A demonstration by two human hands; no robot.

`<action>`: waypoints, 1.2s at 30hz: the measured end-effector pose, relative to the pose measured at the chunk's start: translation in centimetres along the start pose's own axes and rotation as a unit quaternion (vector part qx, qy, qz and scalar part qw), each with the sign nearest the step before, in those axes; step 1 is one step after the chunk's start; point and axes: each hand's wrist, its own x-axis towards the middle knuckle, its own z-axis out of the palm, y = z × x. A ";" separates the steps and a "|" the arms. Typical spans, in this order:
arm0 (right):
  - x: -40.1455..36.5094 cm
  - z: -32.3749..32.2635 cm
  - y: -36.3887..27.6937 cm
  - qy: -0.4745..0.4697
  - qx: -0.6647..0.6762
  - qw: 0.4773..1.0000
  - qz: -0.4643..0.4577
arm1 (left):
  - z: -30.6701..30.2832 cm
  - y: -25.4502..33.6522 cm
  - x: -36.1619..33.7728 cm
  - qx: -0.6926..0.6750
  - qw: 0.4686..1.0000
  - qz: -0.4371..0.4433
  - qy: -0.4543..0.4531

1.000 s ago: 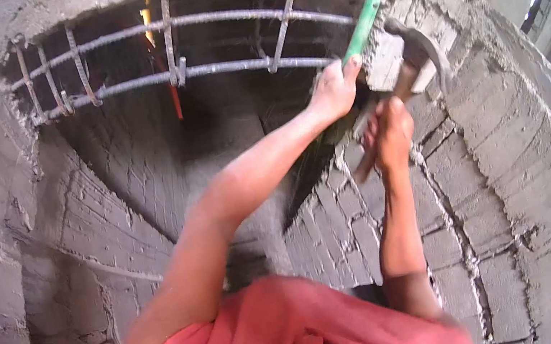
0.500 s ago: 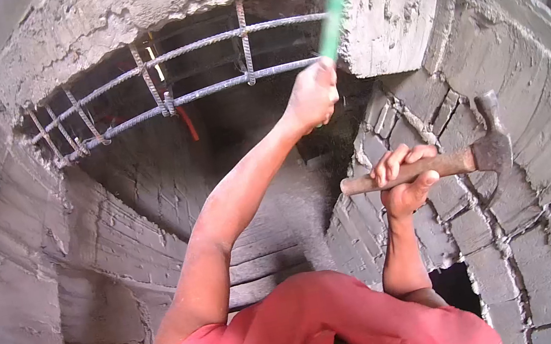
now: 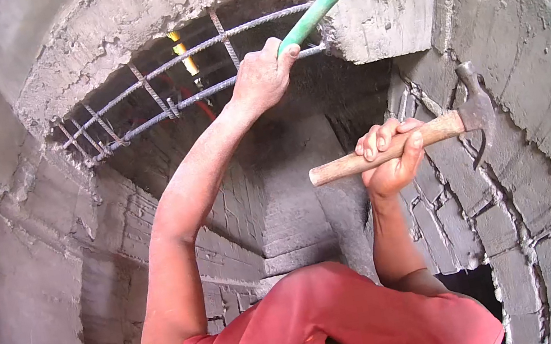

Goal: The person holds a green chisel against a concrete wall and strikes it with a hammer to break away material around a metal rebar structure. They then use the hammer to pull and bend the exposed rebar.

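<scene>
My left hand (image 3: 263, 79) is closed around a green tool (image 3: 312, 18), whose upper end leans right toward the broken edge of the concrete beam (image 3: 383, 12). Its lower part is hidden in my fist. On the right, my right hand (image 3: 392, 156) grips the wooden handle of a claw hammer (image 3: 477, 110). The hammer lies roughly level, with its metal head on the right and the handle's butt end sticking out on the left. Bare steel reinforcing bars (image 3: 149, 91) cross the opening behind and left of my left hand.
A yellow piece (image 3: 183, 55) shows behind the bars. Rough block walling (image 3: 465, 213) with mortar ridges rises at the right. Grey plastered wall (image 3: 32, 285) curves along the left. Below the opening, steps (image 3: 298, 241) show between my arms.
My left hand has moved left and slightly up, and the green tool tilts further right. My right hand and the hammer have shifted slightly left and up. The camera view has shifted too.
</scene>
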 end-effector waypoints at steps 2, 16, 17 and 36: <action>0.6 -0.3 -0.1 -0.001 -0.006 1.000 0.003 | -0.1 0.2 0.2 -0.002 1.000 -0.009 0.010; 7.1 2.2 0.1 -0.095 -0.029 0.989 -0.106 | -0.1 2.8 0.7 0.015 0.997 -0.065 0.032; 8.2 1.1 2.3 -0.102 0.072 0.989 -0.082 | -0.2 3.1 0.8 0.008 0.996 -0.081 0.023; 5.2 1.7 4.2 -0.026 0.031 0.999 -0.006 | -2.0 2.5 1.2 0.114 0.990 -0.085 -0.019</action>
